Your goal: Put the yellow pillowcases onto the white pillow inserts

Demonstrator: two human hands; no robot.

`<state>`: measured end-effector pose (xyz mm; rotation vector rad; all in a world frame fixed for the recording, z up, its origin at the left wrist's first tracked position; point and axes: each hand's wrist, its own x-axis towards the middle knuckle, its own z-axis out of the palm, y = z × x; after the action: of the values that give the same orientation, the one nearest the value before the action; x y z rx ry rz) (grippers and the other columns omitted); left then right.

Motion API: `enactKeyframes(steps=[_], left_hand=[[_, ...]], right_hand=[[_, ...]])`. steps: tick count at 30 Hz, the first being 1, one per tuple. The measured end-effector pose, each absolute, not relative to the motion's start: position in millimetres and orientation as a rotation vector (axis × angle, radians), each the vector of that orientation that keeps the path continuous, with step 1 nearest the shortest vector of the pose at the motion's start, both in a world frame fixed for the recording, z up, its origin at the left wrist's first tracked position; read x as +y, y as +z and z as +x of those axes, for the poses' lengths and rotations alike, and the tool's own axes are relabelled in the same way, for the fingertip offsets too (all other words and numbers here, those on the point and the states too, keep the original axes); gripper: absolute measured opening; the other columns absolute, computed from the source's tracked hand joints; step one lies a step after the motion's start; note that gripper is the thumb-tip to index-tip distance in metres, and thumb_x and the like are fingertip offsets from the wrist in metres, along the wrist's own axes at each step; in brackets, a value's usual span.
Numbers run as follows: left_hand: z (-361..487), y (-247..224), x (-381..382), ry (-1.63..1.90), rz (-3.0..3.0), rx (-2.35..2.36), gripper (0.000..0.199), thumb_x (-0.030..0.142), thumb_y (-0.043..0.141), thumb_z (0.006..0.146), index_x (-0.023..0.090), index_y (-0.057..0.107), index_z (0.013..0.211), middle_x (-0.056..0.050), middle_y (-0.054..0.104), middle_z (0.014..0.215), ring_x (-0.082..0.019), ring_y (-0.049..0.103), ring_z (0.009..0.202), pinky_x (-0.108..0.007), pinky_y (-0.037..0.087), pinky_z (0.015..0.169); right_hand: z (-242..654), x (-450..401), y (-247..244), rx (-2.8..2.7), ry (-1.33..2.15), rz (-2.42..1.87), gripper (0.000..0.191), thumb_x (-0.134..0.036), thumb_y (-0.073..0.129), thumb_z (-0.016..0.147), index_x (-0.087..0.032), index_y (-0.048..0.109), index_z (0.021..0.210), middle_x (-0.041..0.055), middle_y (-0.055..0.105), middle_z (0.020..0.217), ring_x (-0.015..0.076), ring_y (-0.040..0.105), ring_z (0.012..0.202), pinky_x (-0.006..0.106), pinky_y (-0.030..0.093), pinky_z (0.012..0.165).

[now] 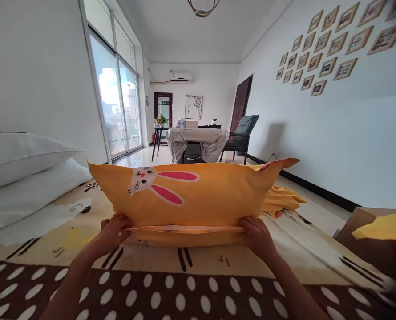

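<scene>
A plump orange pillow (214,195) with a white rabbit print and pink ears stands on its long side on the bedspread in front of me. Along its near lower side runs the slit of the pillowcase, showing a pale edge. My left hand (116,229) grips the cloth at the left end of that slit, fingers curled over it. At the right end, my right hand (254,229) pinches the same edge. The cloth is stretched fairly straight between both hands. What lies behind the pillow is partly hidden.
White pillows (34,164) are stacked at the left. More orange cloth (283,200) lies behind the pillow on the right. A cardboard box (361,226) with yellow fabric (385,226) stands at the right. Farther back are a covered table (214,140) and a black chair (243,133).
</scene>
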<state>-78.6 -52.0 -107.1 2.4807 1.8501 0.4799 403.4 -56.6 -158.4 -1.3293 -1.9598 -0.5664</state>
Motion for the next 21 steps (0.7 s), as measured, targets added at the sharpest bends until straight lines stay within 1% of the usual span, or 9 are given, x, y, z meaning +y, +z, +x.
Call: enactKeyframes(steps=[3,6,9,11,13,15,17,19,21], left_hand=[[-60.1,-107.8,-57.1,0.295,2.563,2.253,0.022,0.011,0.043,0.073,0.018,0.063,0.080,-0.010,0.063,0.100,-0.030,0.051,0.106,-0.050,0.035,0.089],[-24.9,-108.6,-69.1,0.165,2.744,2.372,0.030,0.007,0.042,0.076,0.016,0.064,0.093,-0.013,0.062,0.103,-0.031,0.054,0.104,-0.051,0.035,0.088],[37.4,-105.5,-84.3,0.136,3.002,2.058,0.029,0.010,0.046,0.078,0.017,0.062,0.100,-0.012,0.062,0.104,-0.029,0.056,0.098,-0.044,0.040,0.082],[91.7,-101.1,-91.0,0.183,3.142,1.725,0.024,0.009,0.050,0.076,0.018,0.061,0.096,-0.009,0.061,0.099,-0.026,0.057,0.092,-0.039,0.041,0.079],[148.5,-97.5,-90.9,0.319,3.251,1.447,0.021,0.011,0.053,0.076,0.018,0.058,0.095,-0.007,0.060,0.092,-0.024,0.056,0.086,-0.036,0.041,0.074],[199.9,-98.1,-83.2,0.512,3.283,1.258,0.021,0.018,0.057,0.077,0.018,0.056,0.099,-0.008,0.059,0.094,-0.024,0.054,0.087,-0.036,0.041,0.075],[239.9,-105.0,-71.2,0.647,3.224,1.237,0.024,0.022,0.060,0.077,0.017,0.055,0.100,-0.008,0.060,0.095,-0.024,0.054,0.089,-0.037,0.042,0.075],[265.6,-116.9,-60.1,0.728,3.116,1.357,0.013,0.018,0.057,0.080,0.016,0.058,0.093,-0.007,0.061,0.091,-0.023,0.055,0.087,-0.036,0.044,0.074],[277.0,-130.4,-53.1,0.776,3.030,1.458,0.011,0.013,0.050,0.084,0.016,0.059,0.089,-0.007,0.062,0.088,-0.023,0.056,0.085,-0.035,0.044,0.072]], right_hand=[[408.6,-57.2,-150.8,-1.997,-0.361,-1.318,0.021,-0.005,0.042,0.062,-0.021,0.052,0.073,0.0048,0.059,0.077,0.0208,0.054,0.079,0.030,0.038,0.071],[416.0,-58.9,-141.2,-2.035,-0.128,-1.374,0.024,-0.004,0.040,0.058,-0.021,0.050,0.071,0.0031,0.058,0.077,0.0186,0.054,0.077,0.028,0.038,0.069],[420.0,-60.1,-137.9,-2.023,-0.008,-1.432,0.025,-0.002,0.038,0.056,-0.020,0.049,0.070,0.0024,0.057,0.077,0.0170,0.053,0.075,0.027,0.037,0.066],[419.9,-60.6,-138.2,-2.028,-0.021,-1.441,0.025,-0.002,0.038,0.058,-0.020,0.049,0.070,0.0031,0.057,0.078,0.0176,0.053,0.077,0.027,0.037,0.068],[418.8,-61.5,-138.2,-2.049,-0.056,-1.432,0.023,-0.001,0.038,0.060,-0.020,0.049,0.068,0.0041,0.057,0.078,0.0183,0.053,0.079,0.028,0.037,0.069],[417.7,-63.4,-137.0,-2.079,-0.082,-1.420,0.023,-0.001,0.038,0.061,-0.019,0.049,0.067,0.0049,0.057,0.077,0.0185,0.053,0.079,0.028,0.037,0.068],[417.0,-65.7,-134.9,-2.102,-0.094,-1.402,0.024,0.000,0.037,0.061,-0.019,0.051,0.067,0.0056,0.058,0.079,0.0187,0.054,0.080,0.028,0.038,0.069],[417.5,-67.8,-132.6,-2.092,-0.086,-1.394,0.024,-0.001,0.038,0.062,-0.019,0.053,0.068,0.0057,0.059,0.079,0.0189,0.054,0.081,0.029,0.039,0.070],[420.7,-68.9,-130.0,-2.053,-0.010,-1.377,0.023,-0.004,0.039,0.064,-0.020,0.055,0.068,0.0047,0.060,0.076,0.0188,0.056,0.081,0.030,0.041,0.071]])
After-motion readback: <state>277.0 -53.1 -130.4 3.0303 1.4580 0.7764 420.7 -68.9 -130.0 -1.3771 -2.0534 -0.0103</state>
